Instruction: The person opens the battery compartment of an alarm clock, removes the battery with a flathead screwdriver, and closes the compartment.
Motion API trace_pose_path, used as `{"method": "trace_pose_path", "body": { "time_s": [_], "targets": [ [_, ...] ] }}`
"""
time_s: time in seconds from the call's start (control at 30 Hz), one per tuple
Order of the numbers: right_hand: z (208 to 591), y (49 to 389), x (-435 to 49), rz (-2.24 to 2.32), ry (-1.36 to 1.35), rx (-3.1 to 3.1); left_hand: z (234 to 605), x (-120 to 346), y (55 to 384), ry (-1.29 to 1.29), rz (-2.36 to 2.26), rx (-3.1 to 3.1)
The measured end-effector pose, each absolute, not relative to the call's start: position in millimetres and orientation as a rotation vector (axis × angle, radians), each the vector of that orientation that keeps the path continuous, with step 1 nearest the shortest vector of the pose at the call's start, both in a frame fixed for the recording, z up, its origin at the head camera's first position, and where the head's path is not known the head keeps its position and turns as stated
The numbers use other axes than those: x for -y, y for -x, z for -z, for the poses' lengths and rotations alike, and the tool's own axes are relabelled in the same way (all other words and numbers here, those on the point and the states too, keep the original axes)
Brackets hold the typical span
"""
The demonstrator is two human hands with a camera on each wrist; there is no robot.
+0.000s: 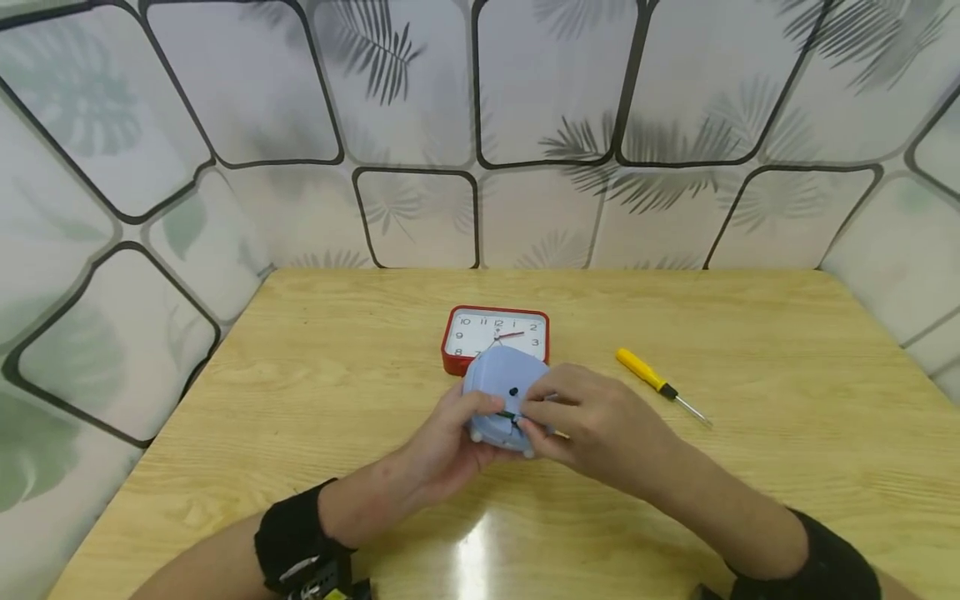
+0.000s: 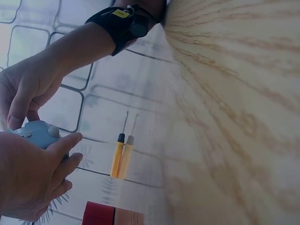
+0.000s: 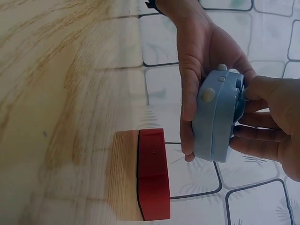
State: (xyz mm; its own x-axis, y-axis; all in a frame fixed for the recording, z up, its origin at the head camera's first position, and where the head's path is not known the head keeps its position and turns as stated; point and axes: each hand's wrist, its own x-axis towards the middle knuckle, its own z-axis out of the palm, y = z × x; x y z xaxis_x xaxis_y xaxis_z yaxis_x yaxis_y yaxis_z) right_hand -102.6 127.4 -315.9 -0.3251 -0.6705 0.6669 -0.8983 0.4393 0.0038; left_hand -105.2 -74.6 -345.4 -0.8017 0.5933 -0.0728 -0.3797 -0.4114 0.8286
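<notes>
A small light-blue alarm clock [image 1: 504, 371] is held above the table with its back up, showing a black knob and a dark slot. My left hand [image 1: 450, 425] grips its case from the left and below, the thumb lying over the back near the slot. Bent fingers of my right hand [image 1: 600, 425] pinch at a small part by that slot; the fingertips hide most of it. In the right wrist view, the clock's case [image 3: 211, 126] is seen edge-on, with round whitish feet, between both hands.
Just behind the hands lies a red-framed square clock [image 1: 480, 325], face up and partly covered by the blue one. A yellow-handled screwdriver [image 1: 647, 371] rests to the right on the wooden table [image 1: 337, 375]. Patterned panels [image 1: 420, 217] stand around the table's back and sides.
</notes>
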Motion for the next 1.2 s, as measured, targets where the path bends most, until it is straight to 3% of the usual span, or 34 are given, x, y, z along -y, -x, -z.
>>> {"method": "trace_pose_path", "body": {
  "time_s": [1.2],
  "targets": [
    [312.1, 104.4, -132.3, -0.476, -1.307, 2.086, 344.6, 77.9, 110.3, -0.391, -2.228, -1.233]
  ]
}}
